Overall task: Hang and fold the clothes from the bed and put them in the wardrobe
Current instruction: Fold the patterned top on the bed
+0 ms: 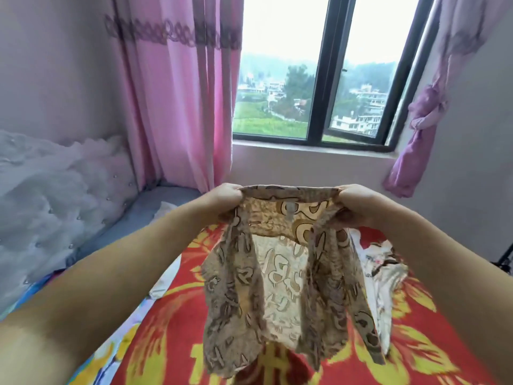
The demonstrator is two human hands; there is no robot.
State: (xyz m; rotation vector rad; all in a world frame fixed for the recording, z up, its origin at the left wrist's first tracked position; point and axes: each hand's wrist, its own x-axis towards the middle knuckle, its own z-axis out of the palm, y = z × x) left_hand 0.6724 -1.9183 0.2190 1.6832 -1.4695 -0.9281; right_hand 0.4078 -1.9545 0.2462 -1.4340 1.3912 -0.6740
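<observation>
Over the red and yellow blanket (433, 323) on the bed (155, 207), a beige patterned garment (277, 287) hangs toward 6 o'clock from both hands: left hand (224, 198) and right hand (358, 202) each pinch its upper edge; a white garment (380, 262) lies at 3 o'clock, the window (319, 79) at 12 o'clock

A home bedroom: a bed with a red-and-yellow flowered blanket (433, 337) and white tufted headboard (55, 190), long pink curtains (177, 107), and a dark-framed window (322, 79) overlooking houses and green fields.
</observation>
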